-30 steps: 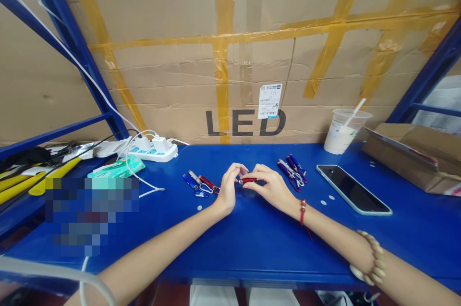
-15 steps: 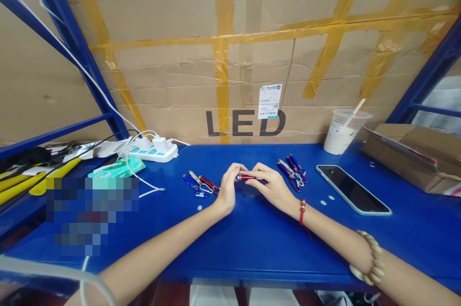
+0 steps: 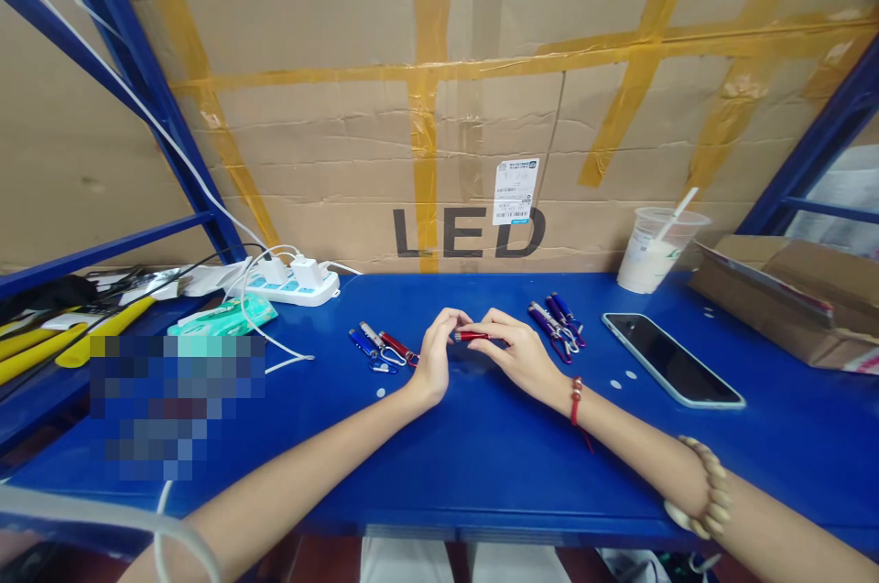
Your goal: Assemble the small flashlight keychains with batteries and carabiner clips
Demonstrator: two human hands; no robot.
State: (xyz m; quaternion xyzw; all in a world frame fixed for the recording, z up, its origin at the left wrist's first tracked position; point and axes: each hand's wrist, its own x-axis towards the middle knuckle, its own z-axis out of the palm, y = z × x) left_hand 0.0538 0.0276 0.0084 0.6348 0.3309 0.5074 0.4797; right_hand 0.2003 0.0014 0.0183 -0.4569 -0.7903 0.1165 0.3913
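A small red keychain flashlight [image 3: 472,336] lies crosswise between my two hands, just above the blue table. My right hand [image 3: 516,350] pinches its body between thumb and fingers. Curled fingers of my left hand [image 3: 437,359] close on its silver left end; their exact contact is partly hidden. Left of my hands rest a blue flashlight [image 3: 362,343], a silver one [image 3: 372,334] and a red one [image 3: 398,346], with carabiner clips. To the right, several purple and blue flashlights [image 3: 548,322] with clips sit grouped together.
A phone [image 3: 669,359], a plastic cup with a straw [image 3: 652,253] and an open cardboard box [image 3: 783,308] stand to the right. At left are a white power strip [image 3: 302,288], a green packet [image 3: 223,319] and cables. A large cardboard sheet [image 3: 330,162] closes off the back.
Both hands keep nearly the same pose around the red flashlight. The view has shifted very slightly; nothing else has visibly moved.
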